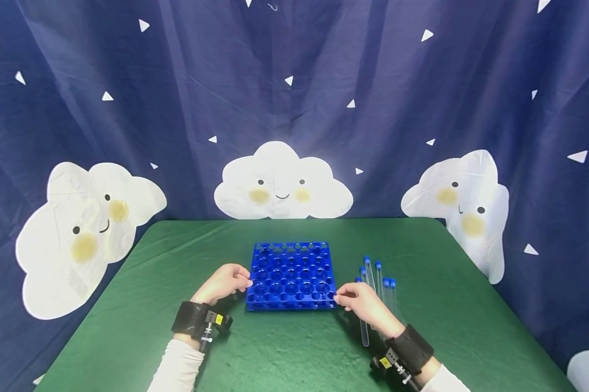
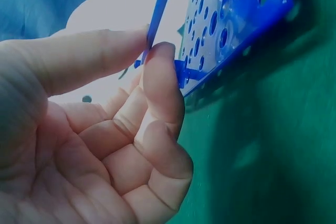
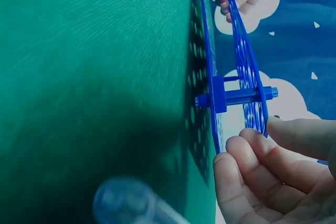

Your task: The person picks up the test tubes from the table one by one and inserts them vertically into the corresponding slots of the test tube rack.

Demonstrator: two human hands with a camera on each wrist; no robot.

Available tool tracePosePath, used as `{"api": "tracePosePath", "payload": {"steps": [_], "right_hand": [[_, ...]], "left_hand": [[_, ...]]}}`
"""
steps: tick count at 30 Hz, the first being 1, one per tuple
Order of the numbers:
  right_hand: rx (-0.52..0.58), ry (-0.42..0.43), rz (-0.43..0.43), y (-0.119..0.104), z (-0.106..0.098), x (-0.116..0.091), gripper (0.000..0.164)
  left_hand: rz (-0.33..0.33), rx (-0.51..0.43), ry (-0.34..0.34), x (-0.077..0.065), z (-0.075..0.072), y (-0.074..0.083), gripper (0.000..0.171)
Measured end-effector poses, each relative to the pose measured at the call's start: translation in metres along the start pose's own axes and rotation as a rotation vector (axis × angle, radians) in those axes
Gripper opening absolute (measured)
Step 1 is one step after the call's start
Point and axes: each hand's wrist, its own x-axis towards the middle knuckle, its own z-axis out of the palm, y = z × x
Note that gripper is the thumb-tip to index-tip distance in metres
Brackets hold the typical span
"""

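A blue plastic test tube rack point(image 1: 291, 275), two perforated plates joined by posts, stands over the green table in front of me. My left hand point(image 1: 227, 282) pinches the left edge of its upper plate between thumb and index finger; the left wrist view shows that plate point(image 2: 159, 11) between the tips. At the opposite side, my right hand point(image 1: 364, 304) pinches the right edge near the front corner. In the right wrist view its thumb lies at the upper plate point(image 3: 248, 72) and fingertips reach the lower plate point(image 3: 210, 51). No tubes stand in the rack's holes.
Several clear test tubes point(image 1: 365, 332) with blue caps lie on the green table point(image 1: 294, 354) right of the rack, partly hidden by my right hand and wrist. One blurred tube end point(image 3: 123, 200) shows close to the right wrist camera. A dark blue curtain point(image 1: 284, 109) hangs behind the table.
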Motion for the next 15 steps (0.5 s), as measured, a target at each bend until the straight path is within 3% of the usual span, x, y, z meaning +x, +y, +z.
{"api": "tracePosePath", "payload": {"steps": [7, 15], "right_hand": [[-0.058, 0.009, 0.027, 0.007, -0.012, -0.015, 0.013], [-0.049, 0.003, 0.059, 0.013, -0.02, -0.028, 0.014]], "left_hand": [[0.033, -0.003, -0.034, 0.0, 0.015, 0.011, 0.022], [0.062, -0.005, -0.07, 0.0, 0.026, 0.016, 0.024]]}}
